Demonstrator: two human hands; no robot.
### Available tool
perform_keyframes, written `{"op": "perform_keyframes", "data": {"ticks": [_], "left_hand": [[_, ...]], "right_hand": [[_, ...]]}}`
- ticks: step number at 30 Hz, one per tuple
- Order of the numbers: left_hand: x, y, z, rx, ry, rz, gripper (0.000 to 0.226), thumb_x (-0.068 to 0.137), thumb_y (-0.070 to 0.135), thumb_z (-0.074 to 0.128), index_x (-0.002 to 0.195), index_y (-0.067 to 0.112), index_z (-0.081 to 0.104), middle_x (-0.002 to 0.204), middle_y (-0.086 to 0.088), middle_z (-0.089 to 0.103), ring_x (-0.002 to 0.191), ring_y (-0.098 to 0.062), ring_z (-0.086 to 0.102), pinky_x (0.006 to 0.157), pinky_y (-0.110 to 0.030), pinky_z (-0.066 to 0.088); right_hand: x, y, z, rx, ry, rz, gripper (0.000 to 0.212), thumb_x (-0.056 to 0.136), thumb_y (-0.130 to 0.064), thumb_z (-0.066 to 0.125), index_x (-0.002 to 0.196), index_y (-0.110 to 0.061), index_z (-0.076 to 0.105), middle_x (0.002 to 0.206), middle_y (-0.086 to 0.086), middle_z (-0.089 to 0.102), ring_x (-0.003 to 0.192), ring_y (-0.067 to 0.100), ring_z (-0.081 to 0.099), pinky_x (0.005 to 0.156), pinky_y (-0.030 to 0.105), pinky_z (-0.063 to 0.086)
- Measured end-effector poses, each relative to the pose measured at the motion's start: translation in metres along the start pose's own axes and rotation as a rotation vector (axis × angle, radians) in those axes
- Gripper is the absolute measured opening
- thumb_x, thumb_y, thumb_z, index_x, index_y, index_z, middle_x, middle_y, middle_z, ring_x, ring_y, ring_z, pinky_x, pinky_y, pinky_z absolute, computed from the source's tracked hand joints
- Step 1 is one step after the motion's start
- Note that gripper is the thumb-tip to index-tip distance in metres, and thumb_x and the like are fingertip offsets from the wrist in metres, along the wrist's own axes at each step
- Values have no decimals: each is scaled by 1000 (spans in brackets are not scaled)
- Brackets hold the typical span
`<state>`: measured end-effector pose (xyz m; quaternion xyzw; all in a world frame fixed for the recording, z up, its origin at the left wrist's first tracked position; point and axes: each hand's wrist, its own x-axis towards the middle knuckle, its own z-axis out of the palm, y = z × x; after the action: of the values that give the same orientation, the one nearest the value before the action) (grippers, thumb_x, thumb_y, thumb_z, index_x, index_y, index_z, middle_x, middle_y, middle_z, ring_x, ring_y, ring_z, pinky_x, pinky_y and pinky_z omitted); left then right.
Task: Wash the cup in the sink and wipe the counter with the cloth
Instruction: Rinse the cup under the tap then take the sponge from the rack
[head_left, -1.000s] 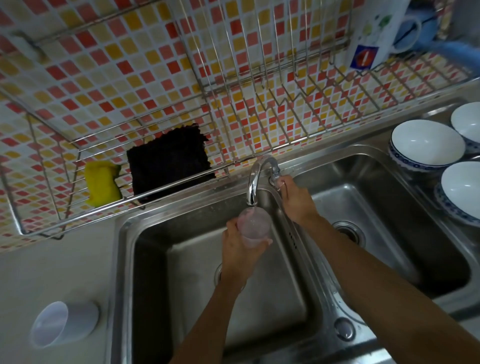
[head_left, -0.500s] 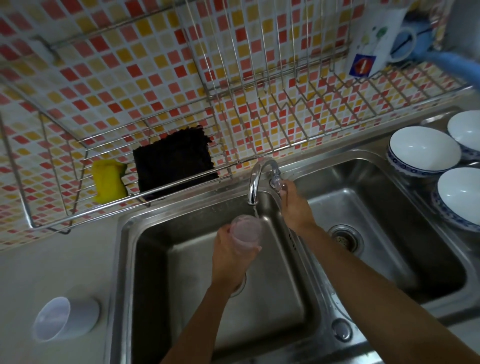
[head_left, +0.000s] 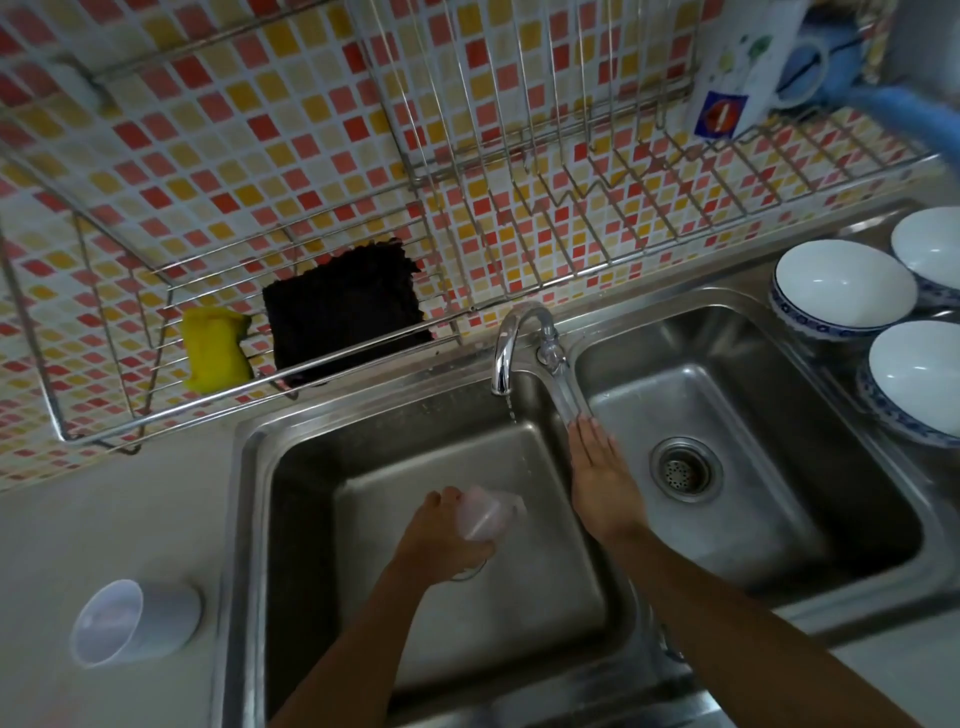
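Observation:
My left hand (head_left: 441, 540) grips a translucent pinkish cup (head_left: 485, 517), tipped on its side with its mouth to the right, low over the left basin of the steel sink (head_left: 249, 519). A thin stream runs from the tap (head_left: 506, 348) down past the cup. Flat, with fingers straight, my right hand (head_left: 602, 478) hovers over the divider between the basins, just below the tap handle (head_left: 550, 353). A dark cloth (head_left: 345, 309) hangs in the wire rack (head_left: 104, 431) behind the sink.
A yellow sponge (head_left: 215, 348) sits left of the cloth. Lying on its side on the counter (head_left: 104, 519) at the left is a white plastic cup (head_left: 135, 621). Three white bowls (head_left: 841, 288) stand right of the sink. A carton and blue mug (head_left: 800, 67) sit on the upper rack.
My right hand left the tap handle and drew back toward me over the divider. My left hand lowered the cup from under the spout and tipped it sideways.

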<state>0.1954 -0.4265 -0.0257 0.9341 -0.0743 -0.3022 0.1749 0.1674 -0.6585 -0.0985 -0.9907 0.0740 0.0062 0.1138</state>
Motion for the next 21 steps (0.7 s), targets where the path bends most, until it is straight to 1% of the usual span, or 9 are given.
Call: {"op": "perform_keyframes", "data": {"ticks": [2,5,9,12,13,14,17,19,21], "left_hand": [[2,0,-2,29,6,12,79,63,53,75,127,19,42,113,-1,46,108,-24,53,80,-30,44],[6,-1,-6,67,25,32,81,66,52,77,130,18,42,119,-7,46,112,-28,51,88,-39,49],[8,0,-14,150,52,47,84,67,56,76,133,18,40,123,-10,46,115,-29,48,93,-42,48],[8,1,-19,221,77,69,87,69,58,74,136,17,38,127,-12,45,118,-31,47,95,-43,46],[7,2,-20,234,85,70,88,69,59,74,137,18,37,128,-12,45,118,-31,47,96,-43,45],[6,2,-22,248,94,69,90,68,61,74,139,19,36,129,-12,45,119,-30,46,97,-42,44],[-1,-1,-26,280,133,62,92,70,63,71,141,20,34,132,-12,44,121,-30,45,100,-41,41],[-9,-4,-27,257,170,44,90,71,61,71,142,20,33,134,-11,43,123,-30,46,101,-42,40],[-20,-9,-29,191,202,25,88,71,60,72,139,20,34,132,-9,44,121,-29,48,100,-41,41]], "right_hand": [[0,-1,-1,-25,-15,0,68,74,3,42,142,4,37,147,22,39,137,34,38,116,37,5],[0,-1,-1,-32,-10,2,65,76,0,38,141,4,39,146,22,41,136,34,40,116,37,7],[0,1,4,-45,12,-23,64,78,-2,39,141,5,37,147,23,40,136,34,39,116,36,4],[2,0,7,-12,27,-22,62,80,2,39,142,5,36,148,22,37,138,35,36,119,39,12],[2,0,6,-1,21,-20,61,81,2,34,142,5,35,149,22,35,139,35,35,117,41,15],[2,1,5,8,1,-20,61,84,3,30,144,5,30,152,22,29,142,34,28,116,41,14],[3,1,-1,39,-52,-21,61,94,-2,31,150,0,8,159,17,4,148,29,2,117,36,-3],[5,-2,-11,52,-108,-9,61,98,-11,32,151,-3,3,160,15,-2,148,26,-3,119,36,-2],[3,-5,-21,98,-158,6,63,100,-21,36,152,-4,5,161,14,2,149,26,0,121,38,4]]}}
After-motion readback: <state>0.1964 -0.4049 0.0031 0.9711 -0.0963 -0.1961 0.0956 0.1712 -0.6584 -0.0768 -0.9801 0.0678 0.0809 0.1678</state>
